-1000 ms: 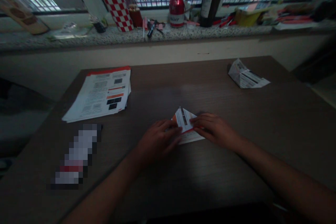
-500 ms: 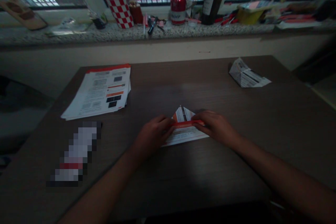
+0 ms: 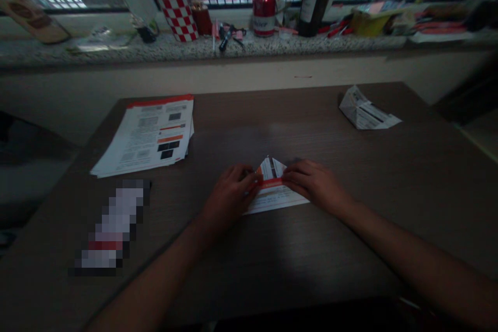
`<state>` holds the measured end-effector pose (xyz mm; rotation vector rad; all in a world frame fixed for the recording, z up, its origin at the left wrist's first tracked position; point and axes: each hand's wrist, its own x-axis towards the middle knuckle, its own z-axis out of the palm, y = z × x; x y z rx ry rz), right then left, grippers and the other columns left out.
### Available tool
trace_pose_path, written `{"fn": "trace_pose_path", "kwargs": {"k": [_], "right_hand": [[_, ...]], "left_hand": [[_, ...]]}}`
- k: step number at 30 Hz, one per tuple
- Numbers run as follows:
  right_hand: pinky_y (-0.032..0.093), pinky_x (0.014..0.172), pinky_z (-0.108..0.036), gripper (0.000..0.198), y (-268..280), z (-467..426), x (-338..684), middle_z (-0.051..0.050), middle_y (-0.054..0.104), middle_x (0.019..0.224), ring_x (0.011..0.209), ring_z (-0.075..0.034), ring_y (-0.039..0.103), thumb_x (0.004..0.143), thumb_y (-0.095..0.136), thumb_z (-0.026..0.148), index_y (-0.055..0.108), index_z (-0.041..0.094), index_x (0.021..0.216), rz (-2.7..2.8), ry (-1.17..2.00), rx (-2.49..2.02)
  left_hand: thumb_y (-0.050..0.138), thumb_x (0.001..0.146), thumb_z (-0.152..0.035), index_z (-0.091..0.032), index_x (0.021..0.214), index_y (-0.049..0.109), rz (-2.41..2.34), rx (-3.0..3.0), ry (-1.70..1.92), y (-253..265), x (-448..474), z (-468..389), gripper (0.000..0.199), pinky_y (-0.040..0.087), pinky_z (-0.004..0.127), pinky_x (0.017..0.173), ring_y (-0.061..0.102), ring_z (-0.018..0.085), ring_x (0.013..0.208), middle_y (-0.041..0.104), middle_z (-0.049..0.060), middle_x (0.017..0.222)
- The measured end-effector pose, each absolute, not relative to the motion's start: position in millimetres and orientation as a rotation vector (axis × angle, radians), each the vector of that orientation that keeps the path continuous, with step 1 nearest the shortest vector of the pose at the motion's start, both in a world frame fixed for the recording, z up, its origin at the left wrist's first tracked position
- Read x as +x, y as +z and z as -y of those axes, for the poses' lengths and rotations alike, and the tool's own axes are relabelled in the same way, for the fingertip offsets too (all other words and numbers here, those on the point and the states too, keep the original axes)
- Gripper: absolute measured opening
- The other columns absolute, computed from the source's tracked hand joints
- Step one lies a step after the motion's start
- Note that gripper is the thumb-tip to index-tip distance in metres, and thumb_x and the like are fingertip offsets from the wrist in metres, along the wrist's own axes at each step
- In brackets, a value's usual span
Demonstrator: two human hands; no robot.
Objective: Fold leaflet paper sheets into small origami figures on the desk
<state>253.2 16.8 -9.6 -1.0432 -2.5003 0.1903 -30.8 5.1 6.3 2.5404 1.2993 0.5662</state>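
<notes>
A partly folded sheet of printed paper (image 3: 277, 198) lies on the table in front of me, its pointed top facing the window and a red band crossing its middle. My left hand (image 3: 230, 193) is closed on its left side, with thumb and fingers at the end of the red band. On the opposite side, my right hand (image 3: 318, 185) presses its bunched fingers on the band's right end. Both hands cover the paper's side edges, and their undersides are hidden.
Printed sheets (image 3: 151, 135) are stacked at the table's back left, above a pixelated object (image 3: 112, 228). A folded paper piece (image 3: 368, 111) stands at the back right. Along the windowsill (image 3: 257, 47) are a red can (image 3: 264, 13), a dark container (image 3: 317, 0) and clutter.
My right hand's fingers have shifted slightly left and flattened along the red band. My left fingers have moved a little up and right. The red band now looks flatter.
</notes>
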Motion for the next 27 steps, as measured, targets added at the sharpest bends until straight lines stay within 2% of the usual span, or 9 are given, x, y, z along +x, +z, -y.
{"fn": "trace_pose_path", "kwargs": {"k": [5,10,14,18,21,27], "right_hand": [[0.053,0.087,-0.042,0.02,-10,-15,254,-0.009,0.075,0.117,0.104,-0.027,0.068,0.107,0.06,0.034,0.075,0.022,0.113,2.525,0.131,-1.05],[0.052,0.086,-0.043,0.023,-7,-15,252,-0.009,0.076,0.114,0.103,-0.027,0.068,0.108,0.058,0.035,0.076,0.021,0.11,2.529,0.098,-1.037],[0.053,0.092,-0.047,0.027,-2,-14,251,-0.011,0.075,0.119,0.112,-0.029,0.067,0.108,0.057,0.038,0.076,0.02,0.114,2.535,0.123,-1.025],[0.051,0.106,-0.055,0.03,2,-12,253,-0.014,0.069,0.139,0.131,-0.034,0.061,0.107,0.058,0.038,0.071,0.021,0.128,2.531,0.12,-1.007],[0.049,0.111,-0.06,0.035,4,-9,254,-0.015,0.063,0.149,0.138,-0.035,0.057,0.107,0.058,0.037,0.066,0.023,0.138,2.515,0.131,-0.985],[0.055,0.106,-0.055,0.038,5,-3,251,-0.012,0.067,0.143,0.131,-0.031,0.063,0.109,0.055,0.035,0.062,0.024,0.144,2.602,0.246,-0.921]], "left_hand": [[0.056,0.104,-0.01,-0.033,0.144,0.063,-1.086,2.661,0.427,6,-31,-5,0.046,0.051,0.047,0.111,0.058,0.027,0.135,0.059,0.007,0.152],[0.05,0.105,-0.009,-0.029,0.151,0.057,-0.959,2.733,0.304,4,-33,-6,0.05,0.037,0.053,0.124,0.048,0.026,0.15,0.057,0.006,0.158],[0.052,0.106,-0.018,-0.029,0.152,0.056,-0.992,2.725,0.333,10,-31,-1,0.047,0.042,0.051,0.119,0.053,0.027,0.145,0.059,0.008,0.155],[0.056,0.108,-0.035,-0.03,0.15,0.057,-1.079,2.733,0.305,18,-27,7,0.043,0.048,0.054,0.108,0.061,0.032,0.13,0.063,0.01,0.149],[0.054,0.109,-0.038,-0.03,0.152,0.055,-1.126,2.75,0.272,20,-24,12,0.044,0.048,0.054,0.104,0.063,0.032,0.12,0.063,0.011,0.146],[0.055,0.107,-0.037,-0.025,0.153,0.053,-1.224,2.737,0.247,13,-15,17,0.047,0.051,0.052,0.098,0.061,0.034,0.116,0.06,0.014,0.145]]}}
